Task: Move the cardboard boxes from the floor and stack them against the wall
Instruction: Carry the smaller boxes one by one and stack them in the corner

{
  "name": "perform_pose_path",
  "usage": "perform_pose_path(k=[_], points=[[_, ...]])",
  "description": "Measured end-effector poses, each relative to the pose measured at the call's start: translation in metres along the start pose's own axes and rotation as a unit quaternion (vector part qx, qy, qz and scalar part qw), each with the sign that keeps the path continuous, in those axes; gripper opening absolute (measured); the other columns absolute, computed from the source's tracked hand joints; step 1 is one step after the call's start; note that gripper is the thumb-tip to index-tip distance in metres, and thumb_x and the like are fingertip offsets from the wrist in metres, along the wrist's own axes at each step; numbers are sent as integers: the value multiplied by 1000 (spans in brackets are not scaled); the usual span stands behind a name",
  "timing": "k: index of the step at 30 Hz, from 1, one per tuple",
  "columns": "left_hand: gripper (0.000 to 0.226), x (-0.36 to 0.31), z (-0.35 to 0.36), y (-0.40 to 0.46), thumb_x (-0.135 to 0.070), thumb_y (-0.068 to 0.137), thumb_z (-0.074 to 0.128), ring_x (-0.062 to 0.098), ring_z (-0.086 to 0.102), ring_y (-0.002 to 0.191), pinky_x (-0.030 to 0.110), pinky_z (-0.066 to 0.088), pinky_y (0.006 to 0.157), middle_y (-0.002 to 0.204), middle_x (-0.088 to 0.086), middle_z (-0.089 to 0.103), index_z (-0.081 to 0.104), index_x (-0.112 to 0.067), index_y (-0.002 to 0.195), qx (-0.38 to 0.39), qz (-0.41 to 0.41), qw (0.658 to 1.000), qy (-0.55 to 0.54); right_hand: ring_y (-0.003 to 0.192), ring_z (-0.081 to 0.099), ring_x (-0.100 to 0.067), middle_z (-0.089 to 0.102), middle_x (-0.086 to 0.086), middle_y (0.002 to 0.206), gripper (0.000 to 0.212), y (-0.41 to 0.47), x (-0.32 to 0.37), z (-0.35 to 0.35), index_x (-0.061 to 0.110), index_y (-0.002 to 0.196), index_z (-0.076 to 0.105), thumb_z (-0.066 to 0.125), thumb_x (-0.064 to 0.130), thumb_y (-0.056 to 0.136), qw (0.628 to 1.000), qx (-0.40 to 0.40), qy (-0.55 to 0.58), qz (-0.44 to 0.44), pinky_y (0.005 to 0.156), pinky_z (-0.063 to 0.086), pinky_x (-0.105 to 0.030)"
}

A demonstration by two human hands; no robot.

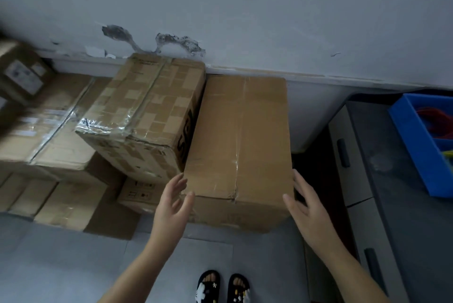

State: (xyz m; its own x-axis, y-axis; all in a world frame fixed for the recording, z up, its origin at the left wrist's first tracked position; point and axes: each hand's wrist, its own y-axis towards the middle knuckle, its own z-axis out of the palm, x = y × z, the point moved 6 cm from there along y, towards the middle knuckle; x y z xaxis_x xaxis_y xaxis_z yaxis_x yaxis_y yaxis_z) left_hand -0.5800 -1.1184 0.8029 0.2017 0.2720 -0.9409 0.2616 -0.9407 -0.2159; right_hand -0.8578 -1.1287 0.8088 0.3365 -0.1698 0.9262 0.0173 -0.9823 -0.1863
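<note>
A stained, peeling wall (269, 8) filled the upper half of the frame, with grey floor tiles (61, 266) across the bottom. Against the wall at the centre stood the plain cardboard box (240, 136), its taped top facing the camera and its far end close to the wall's base. Touching its left side sat the taped box (144, 111), turned at an angle and resting on top of lower boxes, with black lettering on its right face. Further left lay a wide flat box (49, 128) with shiny tape, and below it, in the lower left, a row of low boxes (56, 202) on the floor. A small blurred box with labels (22, 72) showed at the upper left edge.

At the right edge stood a grey drawer cabinet (392, 180), well apart from the plain box, carrying a blue tray (411, 146) on its top.

The left hand (171, 207) was beside the near left corner of the plain cardboard box, fingers straight and spread, gripping nothing; whether it touched the box I could not tell. The right hand (306, 207) was at the near right corner, fingers likewise extended, flat beside the box's side, holding nothing.

At the bottom centre, two feet in black sandals (223, 288) stood on the tiles.
</note>
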Motion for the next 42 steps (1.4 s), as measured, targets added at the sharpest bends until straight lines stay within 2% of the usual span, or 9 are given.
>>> perform_pose_path(k=[5, 11, 19, 23, 25, 30, 32, 36, 42], points=[[40, -27, -19, -57, -14, 89, 61, -2, 54, 113, 35, 43, 103, 115, -12, 61, 49, -41, 116, 16, 48, 999, 4, 136, 26, 10, 30, 28, 147, 58, -43, 21, 4, 68, 130, 24, 51, 63, 79, 997, 68, -9, -48, 109, 30, -24], [42, -20, -22, -117, -53, 65, 59, -1, 58, 110, 35, 44, 99, 110, -25, 63, 52, -68, 102, 24, 43, 999, -6, 130, 28, 17, 27, 49, 134, 80, -90, 17, 6, 62, 133, 24, 44, 90, 61, 993, 101, -28, -51, 108, 32, -23], [58, -15, -5, -139, -69, 60, 70, -3, 60, 105, 33, 46, 95, 109, -27, 62, 55, -51, 113, 119, 29, 992, -7, 126, 29, 22, 26, 39, 140, 90, -147, -2, 16, 57, 132, 19, 43, 94, 54, 999, 44, 17, 23, 96, 35, -10], [43, -15, 2, -125, -9, 85, 62, -3, 61, 102, 40, 45, 100, 107, -27, 63, 51, -36, 116, 194, 41, 980, 33, 123, 32, 23, 33, 41, 136, 92, -180, -12, 28, 59, 130, 24, 47, 95, 48, 992, -59, 77, 75, 96, 38, -13], [45, -14, 3, -118, -5, 86, 59, -3, 60, 102, 39, 45, 100, 107, -26, 64, 51, -37, 117, 249, 54, 965, 58, 123, 35, 20, 39, 45, 131, 89, -200, -15, 38, 58, 130, 27, 50, 92, 51, 982, -129, 105, 92, 101, 39, -19], [43, -6, -9, -110, -6, 87, 58, -4, 61, 102, 36, 43, 101, 106, -22, 65, 51, -35, 118, 404, 78, 907, 86, 121, 40, 18, 41, 46, 127, 72, -258, -16, 94, 53, 129, 31, 57, 74, 65, 931, -304, 157, 125, 93, 42, -10], [41, -1, -17, -113, -10, 86, 62, -2, 61, 102, 36, 43, 100, 107, -23, 65, 52, -33, 118, 466, 86, 875, 95, 119, 43, 17, 42, 46, 124, 62, -284, -18, 125, 54, 126, 35, 59, 61, 70, 901, -368, 178, 144, 98, 44, -18], [71, 6, -22, -140, -55, 54, 74, 1, 63, 102, 36, 45, 100, 108, -22, 65, 53, -33, 118, 586, 100, 796, 116, 119, 46, 14, 48, 44, 123, 78, -348, -8, 182, 67, 120, 45, 61, 88, 46, 833, -490, 199, 163, 97, 44, -15], [50, 22, -23, -217, -51, 57, 59, -1, 63, 98, 21, 48, 93, 109, -24, 63, 60, -56, 107, 716, 142, 669, 141, 116, 52, 9, 52, 37, 124, 69, -445, 5, 255, 73, 114, 42, 60, 87, 49, 706, -650, 196, 201, 92, 47, -14]])
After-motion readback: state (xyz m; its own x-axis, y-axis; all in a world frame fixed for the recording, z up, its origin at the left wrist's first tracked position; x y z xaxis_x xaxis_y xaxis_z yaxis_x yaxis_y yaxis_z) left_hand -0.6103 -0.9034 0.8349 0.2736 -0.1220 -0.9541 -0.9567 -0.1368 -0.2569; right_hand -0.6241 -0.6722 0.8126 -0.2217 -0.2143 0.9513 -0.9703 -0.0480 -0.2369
